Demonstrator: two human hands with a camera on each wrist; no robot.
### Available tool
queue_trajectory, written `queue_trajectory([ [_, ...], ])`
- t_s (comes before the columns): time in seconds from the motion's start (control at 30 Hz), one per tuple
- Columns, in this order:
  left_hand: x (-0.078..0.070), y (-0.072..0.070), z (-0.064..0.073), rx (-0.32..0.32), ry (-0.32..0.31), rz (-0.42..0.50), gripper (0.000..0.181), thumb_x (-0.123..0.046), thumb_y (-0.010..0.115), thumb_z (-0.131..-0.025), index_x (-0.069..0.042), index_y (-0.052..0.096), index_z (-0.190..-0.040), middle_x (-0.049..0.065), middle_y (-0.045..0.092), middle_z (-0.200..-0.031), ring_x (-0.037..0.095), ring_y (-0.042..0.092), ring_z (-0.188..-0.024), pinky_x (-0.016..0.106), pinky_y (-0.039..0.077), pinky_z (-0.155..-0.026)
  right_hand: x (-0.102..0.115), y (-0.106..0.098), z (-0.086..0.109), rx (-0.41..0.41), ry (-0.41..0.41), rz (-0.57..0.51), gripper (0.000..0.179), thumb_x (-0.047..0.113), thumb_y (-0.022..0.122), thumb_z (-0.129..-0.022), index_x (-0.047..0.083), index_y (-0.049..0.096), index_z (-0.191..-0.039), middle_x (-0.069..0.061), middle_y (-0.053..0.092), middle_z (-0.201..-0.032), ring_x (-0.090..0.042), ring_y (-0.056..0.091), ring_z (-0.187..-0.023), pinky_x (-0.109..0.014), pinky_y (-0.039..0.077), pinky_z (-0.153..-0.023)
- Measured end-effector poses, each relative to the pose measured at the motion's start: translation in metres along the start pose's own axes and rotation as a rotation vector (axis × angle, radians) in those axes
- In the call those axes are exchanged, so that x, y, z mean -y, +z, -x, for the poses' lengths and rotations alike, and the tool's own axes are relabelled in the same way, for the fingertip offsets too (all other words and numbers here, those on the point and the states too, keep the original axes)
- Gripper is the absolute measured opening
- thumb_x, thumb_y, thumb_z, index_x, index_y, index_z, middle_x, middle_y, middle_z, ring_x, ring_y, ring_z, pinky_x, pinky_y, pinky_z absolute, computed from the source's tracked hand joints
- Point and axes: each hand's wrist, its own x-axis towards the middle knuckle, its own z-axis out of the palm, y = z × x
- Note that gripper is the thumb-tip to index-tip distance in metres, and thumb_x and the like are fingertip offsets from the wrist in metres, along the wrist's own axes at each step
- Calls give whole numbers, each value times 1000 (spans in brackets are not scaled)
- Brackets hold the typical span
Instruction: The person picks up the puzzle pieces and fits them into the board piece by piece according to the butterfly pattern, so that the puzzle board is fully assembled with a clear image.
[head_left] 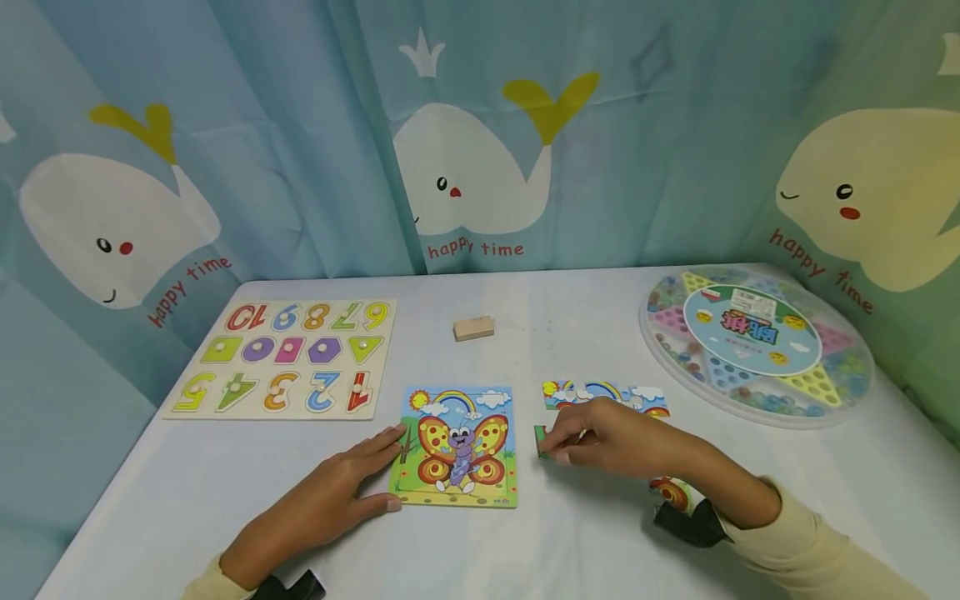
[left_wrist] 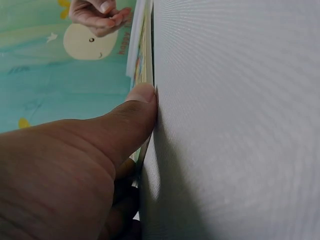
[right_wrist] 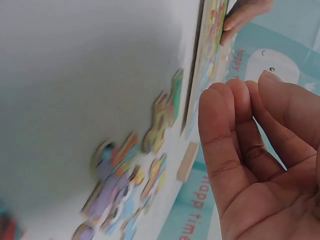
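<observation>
A square butterfly puzzle [head_left: 461, 446] lies on the white table in the head view. My left hand [head_left: 341, 492] rests at its left side, fingers extended over the edge and thumb at the lower corner. To the right of it, my right hand [head_left: 611, 437] hovers with loosely bent fingers beside a small green puzzle piece [head_left: 538, 446]. The right wrist view shows nothing between its fingers [right_wrist: 215, 120] and thumb. Beyond that hand lies a row of rainbow-and-cloud pieces [head_left: 603, 392]. Purple pieces [right_wrist: 105, 200] show in the right wrist view; in the head view the right hand hides them.
A board of numbers and shapes [head_left: 300, 333] lies at the back left. Behind the puzzle sits a small wooden block [head_left: 474, 328]. A round star-patterned game case [head_left: 753, 333] with marbles occupies the back right. A whale-print curtain [head_left: 330, 167] hangs behind the table.
</observation>
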Motion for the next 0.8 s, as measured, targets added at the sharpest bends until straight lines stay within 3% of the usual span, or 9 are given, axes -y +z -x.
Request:
queue_trajectory([
  [0.27,1,1,-1,-6,8,5,71,-42,72,-86,-8,49,-143,-3,32,-156,22,30,-141,42,35,-109,-9,-2,18,-5,66,-21,13,14,68,-93,14,74,-104,3,68,-101,-10,63,-92,-27,57,-78],
  [0.8,2,1,0,-10,15,6,71,-48,68,-87,-9,50,-143,-5,33,-155,22,32,-141,44,36,-108,-23,-10,63,-32,17,65,19,17,67,-93,14,71,-111,8,67,-103,-6,61,-90,-25,55,-72],
])
